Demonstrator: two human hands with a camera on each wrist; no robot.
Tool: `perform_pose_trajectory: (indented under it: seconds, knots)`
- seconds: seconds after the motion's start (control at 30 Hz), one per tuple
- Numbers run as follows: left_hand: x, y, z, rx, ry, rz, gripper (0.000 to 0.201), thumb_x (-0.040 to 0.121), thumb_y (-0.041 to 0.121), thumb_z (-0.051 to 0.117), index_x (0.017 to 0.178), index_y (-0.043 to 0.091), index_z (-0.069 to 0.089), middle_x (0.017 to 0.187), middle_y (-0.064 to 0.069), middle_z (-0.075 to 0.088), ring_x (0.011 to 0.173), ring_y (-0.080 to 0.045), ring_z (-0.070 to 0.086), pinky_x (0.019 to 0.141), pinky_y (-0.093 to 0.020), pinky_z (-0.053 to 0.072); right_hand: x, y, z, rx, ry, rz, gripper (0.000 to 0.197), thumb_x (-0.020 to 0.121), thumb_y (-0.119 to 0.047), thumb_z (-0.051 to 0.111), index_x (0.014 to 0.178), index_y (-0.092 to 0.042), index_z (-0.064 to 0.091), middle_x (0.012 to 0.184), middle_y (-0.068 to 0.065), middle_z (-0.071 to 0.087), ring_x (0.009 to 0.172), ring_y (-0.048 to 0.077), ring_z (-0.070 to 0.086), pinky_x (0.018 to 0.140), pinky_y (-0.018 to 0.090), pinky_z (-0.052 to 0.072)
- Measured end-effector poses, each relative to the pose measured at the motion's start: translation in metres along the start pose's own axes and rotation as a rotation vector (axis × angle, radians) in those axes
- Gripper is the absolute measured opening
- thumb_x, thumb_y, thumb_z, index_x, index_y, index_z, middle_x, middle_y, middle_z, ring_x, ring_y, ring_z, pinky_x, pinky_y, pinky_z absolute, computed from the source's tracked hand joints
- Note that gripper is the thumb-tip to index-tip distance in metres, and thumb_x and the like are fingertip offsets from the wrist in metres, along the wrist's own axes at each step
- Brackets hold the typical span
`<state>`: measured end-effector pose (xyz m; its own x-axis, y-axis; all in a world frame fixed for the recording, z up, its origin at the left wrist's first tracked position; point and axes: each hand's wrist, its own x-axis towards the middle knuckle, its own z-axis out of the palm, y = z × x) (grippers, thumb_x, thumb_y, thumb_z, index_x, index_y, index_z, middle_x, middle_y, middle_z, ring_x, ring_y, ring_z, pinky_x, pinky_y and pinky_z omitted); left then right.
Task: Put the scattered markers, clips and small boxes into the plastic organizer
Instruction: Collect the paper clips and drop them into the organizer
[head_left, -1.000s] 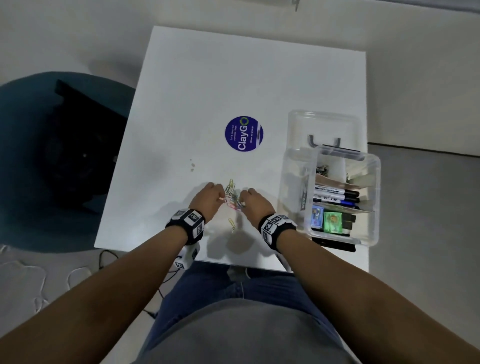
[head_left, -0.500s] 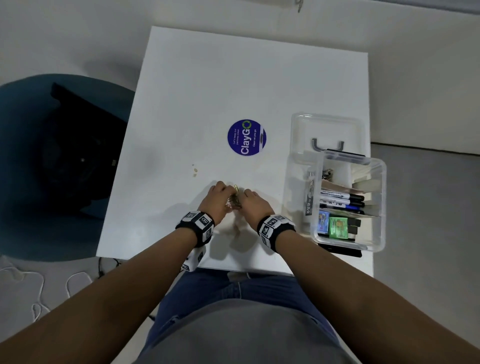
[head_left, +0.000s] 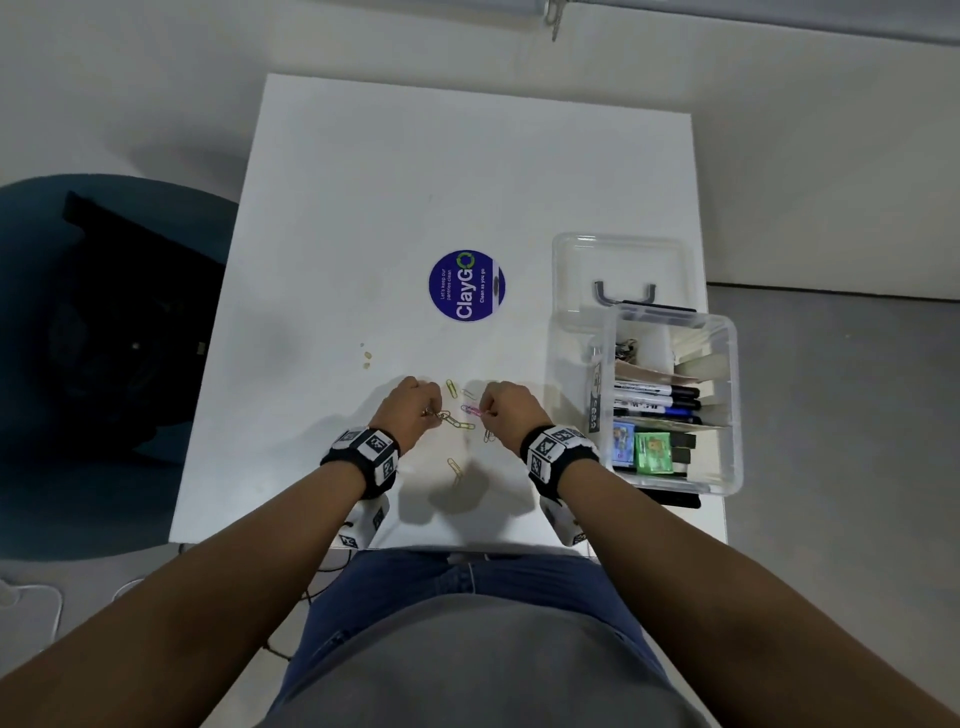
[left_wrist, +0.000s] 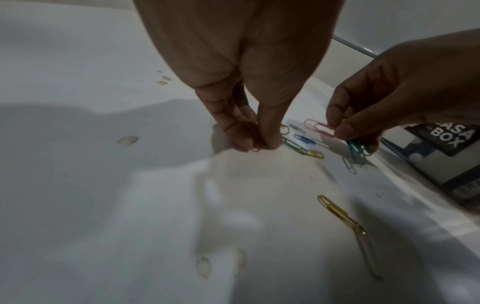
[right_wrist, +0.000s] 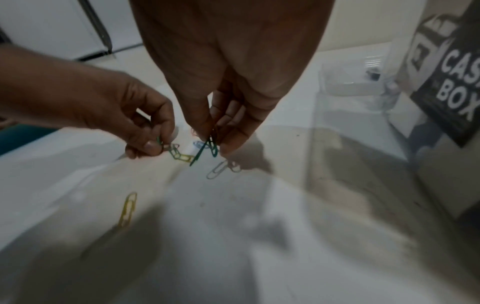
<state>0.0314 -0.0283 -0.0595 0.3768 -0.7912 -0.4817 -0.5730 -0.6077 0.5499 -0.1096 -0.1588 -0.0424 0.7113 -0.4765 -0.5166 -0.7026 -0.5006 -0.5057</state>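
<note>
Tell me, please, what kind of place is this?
Probably an office pantry or break room: the round sticker on the white table reads "Let's keep our pantries clean", and a teal chair stands beside it.

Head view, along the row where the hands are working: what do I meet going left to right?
Teal chair → left hand → linked paper clips → pink paper clip → right hand → plastic organizer, with markers inside.
</note>
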Motion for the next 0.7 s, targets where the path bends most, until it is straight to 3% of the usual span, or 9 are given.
perform_pose_trajectory:
  seconds: [0.13,0.2,0.3,0.37,0.47,0.6,0.7]
  knots:
    - [-0.002,-0.002,-0.009,-0.087,0.009,0.0,0.027,0.078,0.006,0.073,0.073,0.027,0.057,0.078,-0.002,0.052,0.075,-0.02,0.053,0.071,-0.031,0.046,-0.008,-0.005,-0.017,0.151,0.096,0.01,0.008,0.086,-0.012,0.062,0.092,-0.008,0.066,0.093,0.01,0.068,0.084,0.025,0.062,0.072,0.032,0.051]
    - [-0.005,0.0,-0.016,-0.102,0.044,-0.009,0.025,0.078,0.007,0.073,0.072,0.027,0.058,0.077,-0.004,0.054,0.071,-0.019,0.054,0.071,-0.033,0.051,-0.015,-0.005,-0.031,0.263,0.157,0.012,0.005,0.085,-0.012,0.065,0.089,-0.009,0.065,0.088,0.008,0.069,0.079,0.023,0.064,0.071,0.033,0.054]
    - [-0.009,0.015,-0.028,-0.11,0.083,0.03,0.017,0.08,0.01,0.072,0.077,0.023,0.062,0.082,-0.007,0.058,0.069,-0.014,0.055,0.066,-0.017,0.045,-0.028,0.001,-0.058,0.423,0.273,-0.002,0.004,0.084,-0.011,0.067,0.084,-0.013,0.064,0.079,0.002,0.067,0.07,0.016,0.063,0.062,0.018,0.052]
    - [-0.012,0.035,-0.038,-0.123,0.098,0.068,0.016,0.081,0.009,0.07,0.078,0.022,0.063,0.082,-0.006,0.059,0.068,-0.01,0.056,0.065,-0.013,0.043,-0.039,0.009,-0.08,0.521,0.345,-0.017,0.008,0.084,-0.014,0.069,0.081,-0.016,0.062,0.072,0.0,0.065,0.063,0.012,0.06,0.057,0.013,0.049]
    - [-0.016,0.077,-0.053,-0.22,0.111,0.1,0.011,0.082,0.008,0.069,0.081,0.017,0.064,0.084,-0.006,0.062,0.068,-0.013,0.06,0.07,-0.022,0.05,-0.056,0.03,-0.112,0.602,0.453,-0.014,0.005,0.083,-0.014,0.07,0.083,-0.013,0.065,0.072,0.003,0.067,0.064,0.013,0.061,0.064,0.025,0.054]
    - [-0.014,0.155,-0.06,-0.379,0.112,0.213,0.009,0.083,0.009,0.07,0.082,0.015,0.064,0.078,-0.003,0.067,0.065,-0.007,0.06,0.066,-0.02,0.051,-0.079,0.069,-0.151,0.628,0.653,0.042,0.01,0.084,-0.019,0.071,0.088,-0.012,0.067,0.079,-0.002,0.069,0.07,0.009,0.063,0.068,0.021,0.053]
    - [0.002,0.215,-0.049,-0.424,0.103,0.335,0.008,0.083,0.012,0.071,0.083,0.015,0.063,0.08,-0.002,0.066,0.069,-0.012,0.063,0.068,-0.023,0.054,-0.095,0.096,-0.173,0.588,0.756,0.085,0.01,0.087,-0.021,0.069,0.091,-0.012,0.066,0.082,-0.001,0.069,0.072,0.01,0.064,0.069,0.023,0.056]
